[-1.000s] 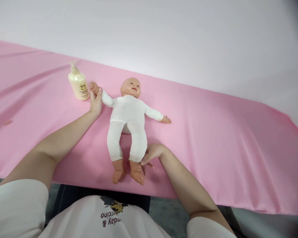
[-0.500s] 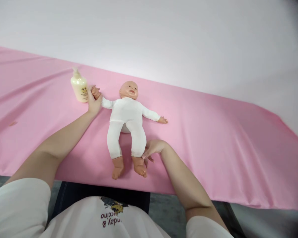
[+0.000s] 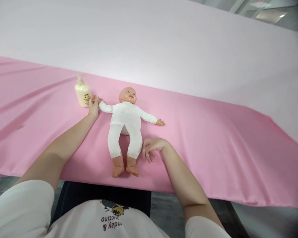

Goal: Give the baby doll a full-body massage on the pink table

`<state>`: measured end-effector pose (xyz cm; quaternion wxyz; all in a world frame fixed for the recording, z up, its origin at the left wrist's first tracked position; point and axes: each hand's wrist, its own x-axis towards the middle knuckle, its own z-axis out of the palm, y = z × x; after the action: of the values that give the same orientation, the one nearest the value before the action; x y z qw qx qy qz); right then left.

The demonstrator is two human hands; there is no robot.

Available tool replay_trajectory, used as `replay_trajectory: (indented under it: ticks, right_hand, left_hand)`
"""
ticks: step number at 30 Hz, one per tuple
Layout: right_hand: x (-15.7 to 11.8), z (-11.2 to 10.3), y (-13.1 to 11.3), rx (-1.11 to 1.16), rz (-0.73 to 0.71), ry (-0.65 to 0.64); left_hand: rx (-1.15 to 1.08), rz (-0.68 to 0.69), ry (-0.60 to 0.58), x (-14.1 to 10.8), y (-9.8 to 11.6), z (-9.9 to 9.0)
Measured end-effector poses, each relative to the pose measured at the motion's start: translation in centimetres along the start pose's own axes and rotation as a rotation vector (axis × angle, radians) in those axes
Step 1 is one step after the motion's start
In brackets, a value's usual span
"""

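A baby doll in a white suit lies on its back on the pink cloth, head away from me, arms spread and bare feet toward me. My left hand is closed around the doll's hand at the left, close beside a cream pump bottle that stands upright. On the right, my right hand is next to the doll's lower leg, its fingers loosely bent and apart, holding nothing. Whether its fingertips touch the leg is hard to tell.
The pink cloth covers the near part of the table, with folds at left and right. Beyond it lies a white surface. A small brownish mark shows on the cloth at the left. The table's front edge is just past the doll's feet.
My right hand has come off the doll's lower leg and moved slightly up beside it. That leg now lies closer to the other. My left hand still holds the doll's hand. The view has shifted slightly.
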<state>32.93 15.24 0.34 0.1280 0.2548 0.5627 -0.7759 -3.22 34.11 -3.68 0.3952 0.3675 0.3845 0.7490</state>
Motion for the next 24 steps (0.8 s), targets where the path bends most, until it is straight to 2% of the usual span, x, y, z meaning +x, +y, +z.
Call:
replay_trajectory:
  ticks: [2,8,12,15,18,22,24]
  right_hand:
    - [-0.4,-0.7,0.6,0.056,-0.042,0.143]
    - [-0.3,-2.3,1.0,0.408,-0.270,0.785]
    - [0.6,-3.0,0.7,0.550,-0.529,1.075]
    - [1.1,-3.2,-0.1,0.459,-0.753,1.293]
    - [2.0,-3.5,-2.3,0.294,-0.875,1.352]
    - [5.1,-4.3,-7.5,0.118,-0.861,1.259]
    - [7.3,-4.9,-10.2,-0.102,-0.848,1.187]
  left_hand:
    - [-0.043,-0.026,0.003,0.0,0.0,0.1]
    - [-0.055,-0.069,-0.026,-0.2,0.0,0.3]
    - [-0.058,-0.049,-0.007,-0.5,-0.1,0.4]
    - [-0.038,-0.016,-0.017,-1.0,-0.1,0.7]
    - [0.026,0.064,-0.089,-1.8,0.4,1.4]
    - [0.140,0.202,-0.323,-3.3,1.6,2.1]
    - [0.218,0.283,-0.452,-4.1,2.1,2.2]
